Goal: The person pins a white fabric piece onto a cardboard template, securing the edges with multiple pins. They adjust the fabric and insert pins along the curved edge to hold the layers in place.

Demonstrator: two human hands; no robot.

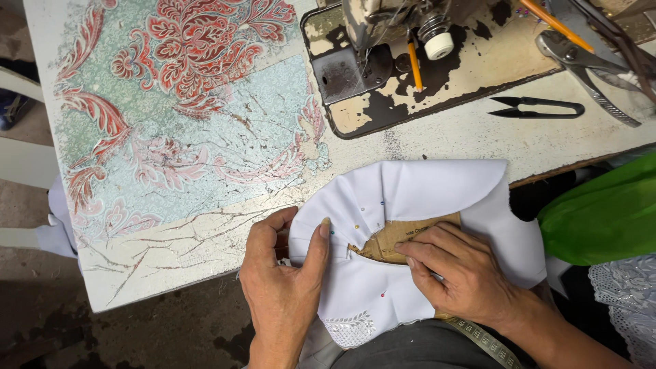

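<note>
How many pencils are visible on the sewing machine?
2: one short orange pencil by the needle area, one longer orange pencil at the top right near the pliers. Others may be hidden.

A worn work table fills the view, its patterned red and pale green covering cracked and peeling. Beyond the table's left edge lies a bare, dusty brown floor, crossed by white furniture rails. Off its right edge hangs a green plastic bag above white lace. The light is even and soft.
</note>
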